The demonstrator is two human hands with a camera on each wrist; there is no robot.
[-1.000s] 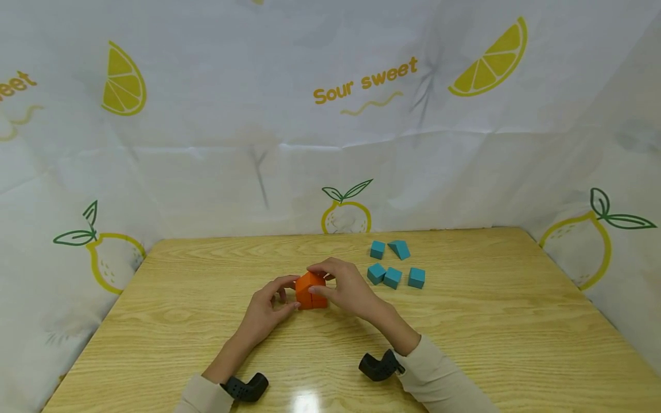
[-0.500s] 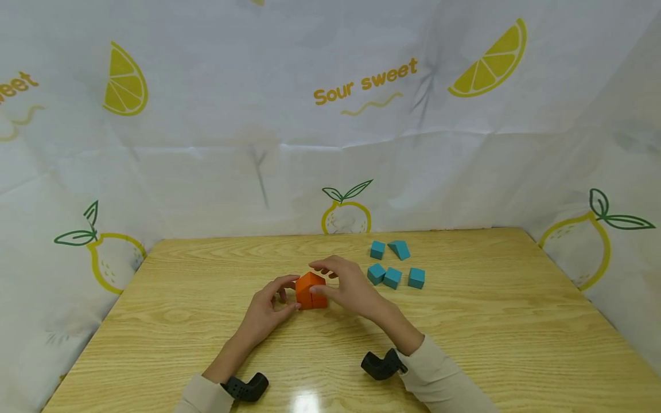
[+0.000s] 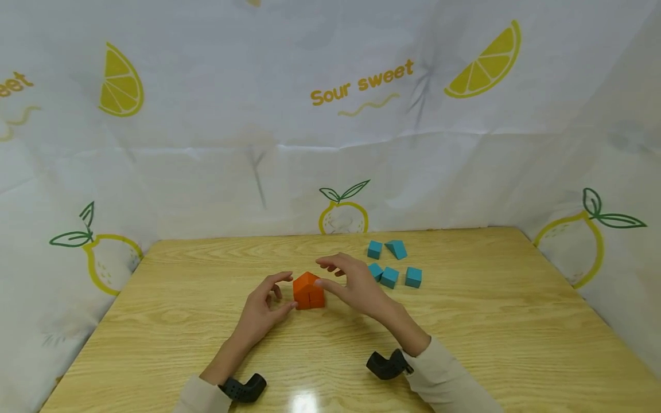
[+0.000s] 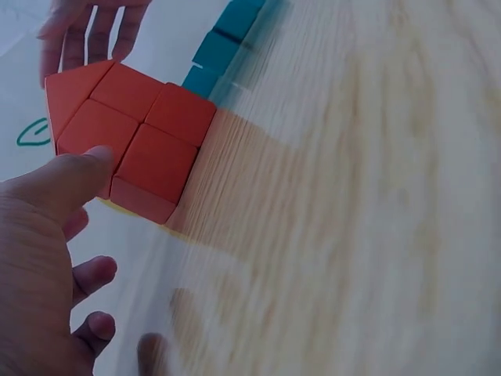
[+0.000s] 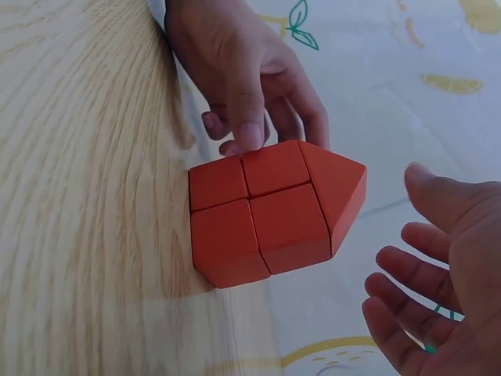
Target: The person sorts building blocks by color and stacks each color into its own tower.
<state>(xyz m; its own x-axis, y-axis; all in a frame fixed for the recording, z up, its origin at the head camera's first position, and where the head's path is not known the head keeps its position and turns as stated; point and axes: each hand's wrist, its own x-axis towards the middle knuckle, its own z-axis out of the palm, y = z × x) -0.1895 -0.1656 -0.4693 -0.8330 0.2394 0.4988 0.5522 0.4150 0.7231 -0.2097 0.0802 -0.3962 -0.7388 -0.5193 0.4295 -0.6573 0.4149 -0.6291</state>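
A small house of orange blocks (image 3: 308, 298) stands on the wooden table: cubes stacked two by two, with a triangular roof block (image 5: 338, 192) over them. To its left is my left hand (image 3: 260, 307), fingers loosely bent and thumb tip right at the side of the cubes, as the right wrist view shows. My right hand (image 3: 358, 287) hovers at the upper right of the house, fingers spread and nothing held. A gap shows between its fingertips and the roof block in the right wrist view.
Several blue cubes (image 3: 413, 277) and a blue triangular block (image 3: 396, 249) lie behind and to the right of the house. A white cloth (image 3: 232, 189) printed with lemons hangs along the table's back edge.
My right hand has let go of the roof block and drawn away to the right, fingers opening. My left hand has eased slightly left. The orange house still stands.
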